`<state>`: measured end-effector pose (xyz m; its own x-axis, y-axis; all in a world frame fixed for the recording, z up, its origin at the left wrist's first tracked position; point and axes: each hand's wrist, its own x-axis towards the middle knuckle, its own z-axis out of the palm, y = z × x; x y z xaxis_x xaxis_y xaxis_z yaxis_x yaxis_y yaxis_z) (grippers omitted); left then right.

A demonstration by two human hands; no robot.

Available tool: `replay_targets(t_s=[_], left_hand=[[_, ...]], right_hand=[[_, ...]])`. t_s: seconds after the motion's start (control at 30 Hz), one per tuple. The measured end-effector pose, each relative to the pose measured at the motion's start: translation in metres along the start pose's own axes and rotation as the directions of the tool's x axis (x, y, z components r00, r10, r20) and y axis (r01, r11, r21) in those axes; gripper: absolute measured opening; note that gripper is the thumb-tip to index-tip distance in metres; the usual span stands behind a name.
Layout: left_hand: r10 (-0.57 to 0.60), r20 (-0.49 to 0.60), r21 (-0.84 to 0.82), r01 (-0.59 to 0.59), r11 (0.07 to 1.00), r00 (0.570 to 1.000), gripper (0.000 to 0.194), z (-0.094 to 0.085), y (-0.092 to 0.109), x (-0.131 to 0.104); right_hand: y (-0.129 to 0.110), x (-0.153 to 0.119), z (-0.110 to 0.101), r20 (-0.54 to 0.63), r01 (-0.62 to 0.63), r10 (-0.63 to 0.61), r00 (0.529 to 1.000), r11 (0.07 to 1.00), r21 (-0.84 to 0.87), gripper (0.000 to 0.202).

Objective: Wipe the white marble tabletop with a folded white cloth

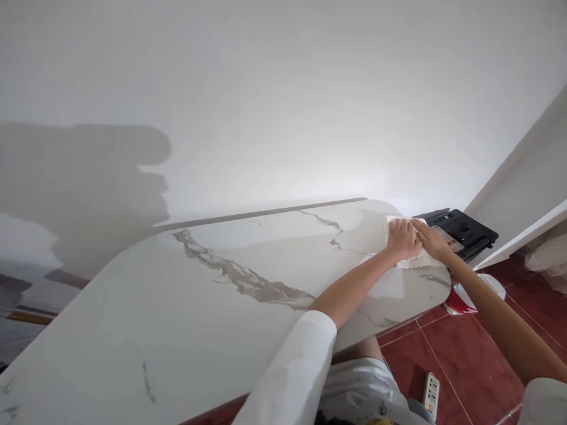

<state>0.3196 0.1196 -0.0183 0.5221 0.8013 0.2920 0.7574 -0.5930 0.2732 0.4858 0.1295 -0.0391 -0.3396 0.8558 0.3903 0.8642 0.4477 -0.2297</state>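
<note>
A white cloth (416, 260) lies flat at the right end of a white marble-patterned table (199, 330). My left hand (404, 239) presses on the cloth, its fingers bent over it. Right beside it, my right hand (432, 239) rests on the cloth with its fingers stretched toward the left hand. The cloth's scalloped edges show around both hands. Part of the cloth is hidden under them.
A black case-like object (472, 233) stands just beyond the table's right end. On the red tiled floor (469, 354) are a white power strip (431, 395) and a red and white bag (463, 300). A white wall (283, 106) runs behind the table.
</note>
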Motion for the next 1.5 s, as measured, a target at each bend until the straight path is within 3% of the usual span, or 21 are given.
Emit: replay_targets(t_s=[0.1,0.43,0.6,0.73,0.87,1.03,1.33,1.5], left_hand=[[-0.006,0.022,0.005,0.006,1.000,1.000,0.059,-0.002,-0.021,0.017],[-0.081,0.034,0.006,0.081,0.997,0.996,0.059,0.001,-0.081,0.062],[-0.107,0.009,0.009,0.107,0.994,0.994,0.057,-0.004,-0.103,0.066],[-0.104,-0.011,0.042,0.105,0.994,0.994,0.056,-0.015,-0.129,0.056],[-0.119,-0.012,0.075,0.120,0.990,0.993,0.057,-0.035,-0.166,0.030],[-0.163,0.014,0.078,0.162,0.984,0.986,0.058,-0.069,-0.217,-0.018],[-0.252,0.000,0.163,0.249,0.955,0.968,0.057,-0.126,-0.284,-0.122],[-0.288,-0.001,0.212,0.282,0.936,0.958,0.057,-0.159,-0.320,-0.190]], right_hand=[[0.003,0.027,0.010,0.022,-0.085,0.087,0.996,0.995,-0.053,0.052],[0.003,0.101,0.037,0.064,-0.087,0.100,0.993,0.980,-0.181,0.049],[-0.008,0.125,0.046,0.067,-0.076,0.092,0.993,0.973,-0.218,0.049],[-0.032,0.142,0.058,0.043,-0.035,0.049,0.998,0.960,-0.277,0.048],[-0.076,0.161,0.075,0.063,-0.011,0.030,0.998,0.960,-0.279,0.048],[-0.148,0.181,0.100,0.073,-0.007,0.022,0.997,0.979,-0.203,0.049],[-0.278,0.197,0.137,0.110,0.038,-0.023,0.994,0.989,-0.140,0.049],[-0.356,0.196,0.158,0.068,0.078,-0.076,0.995,0.997,-0.026,0.050]])
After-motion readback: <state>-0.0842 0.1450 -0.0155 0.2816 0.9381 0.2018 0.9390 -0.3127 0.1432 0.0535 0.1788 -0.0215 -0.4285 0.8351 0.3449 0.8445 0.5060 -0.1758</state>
